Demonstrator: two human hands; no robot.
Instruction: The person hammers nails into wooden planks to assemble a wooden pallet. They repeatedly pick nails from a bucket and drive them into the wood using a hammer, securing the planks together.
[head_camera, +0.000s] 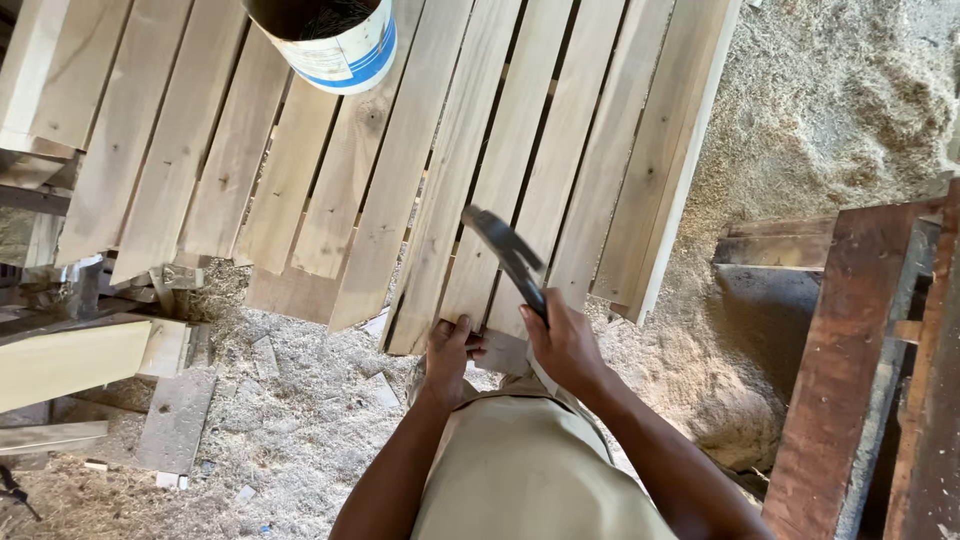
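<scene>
Over sawdust floor (300, 430), slatted wood panel (400, 150); right hand (565, 345) fingers gripping hammer (505, 250), left hand (450, 358) fingers pinching slat end

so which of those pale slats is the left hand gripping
The left hand grips the near end of the slat lying directly beneath the hammer raised in the right hand. The other slats go untouched.

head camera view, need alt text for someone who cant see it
Seen from above, a person's right hand holds a dark hammer over pale wooden slats, while the left hand grips a slat's end. A white bucket sits on top; sawdust covers the ground.
</scene>
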